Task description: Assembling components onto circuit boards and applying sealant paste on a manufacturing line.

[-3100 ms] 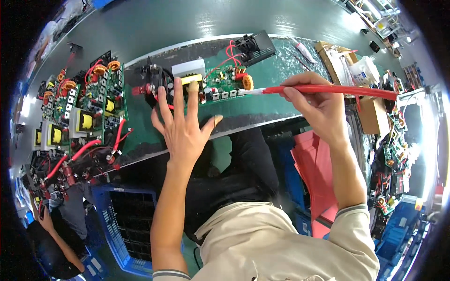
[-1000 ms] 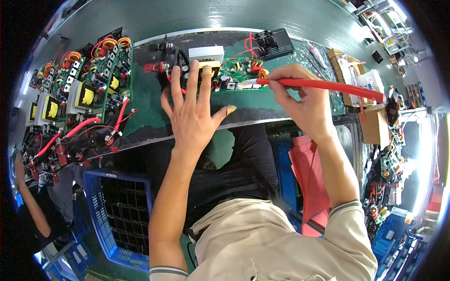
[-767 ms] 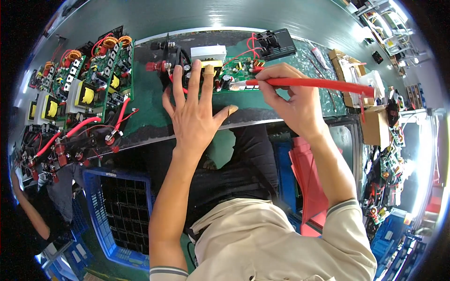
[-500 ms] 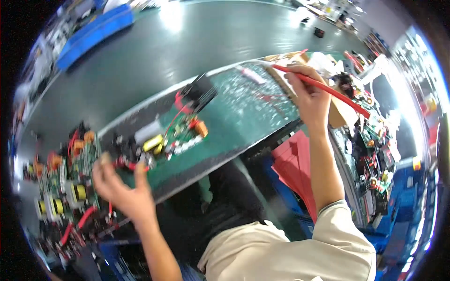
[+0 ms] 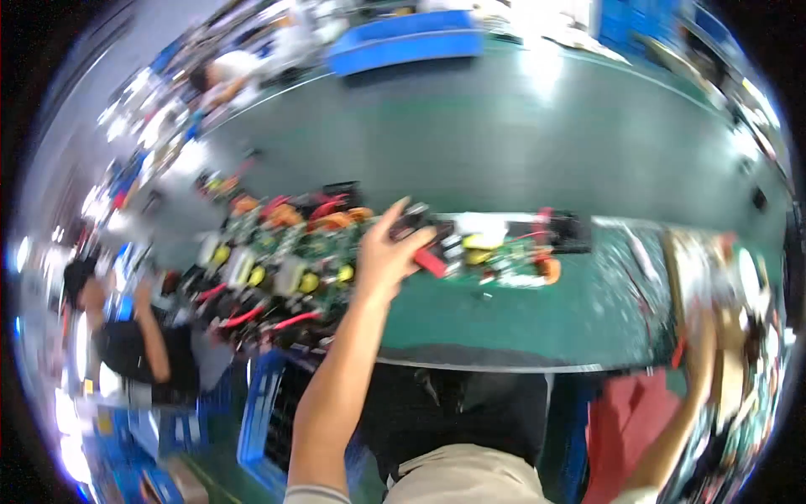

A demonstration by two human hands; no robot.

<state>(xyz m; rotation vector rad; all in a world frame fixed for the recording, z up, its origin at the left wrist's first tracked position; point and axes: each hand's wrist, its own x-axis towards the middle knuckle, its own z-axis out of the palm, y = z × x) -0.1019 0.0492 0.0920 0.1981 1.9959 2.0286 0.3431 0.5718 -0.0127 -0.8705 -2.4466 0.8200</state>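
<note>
My left hand (image 5: 386, 256) is at the left end of a circuit board (image 5: 512, 267) on the green work mat (image 5: 504, 323). Its thumb and fingers close round dark parts there, beside a red piece (image 5: 430, 262). A yellow coil, an orange coil and red wires sit on this board, with a black fan-like block (image 5: 571, 231) at its right end. At far right, my right hand (image 5: 701, 332) is blurred over an open cardboard box (image 5: 674, 273). A bit of the long red stick-like tool (image 5: 678, 351) shows at that hand; its tip cannot be made out.
Several populated circuit boards (image 5: 285, 252) crowd the bench to the left. A blue tray (image 5: 407, 42) stands at the far side. More boards (image 5: 756, 403) lie at the right edge. Blue crate (image 5: 260, 412) and red sheet (image 5: 625, 428) are below. Another person (image 5: 147, 344) sits at left.
The view has swung to the left. My left hand has closed in on the circuit board's left end. My right hand, with the red tool, has come down beside the cardboard box.
</note>
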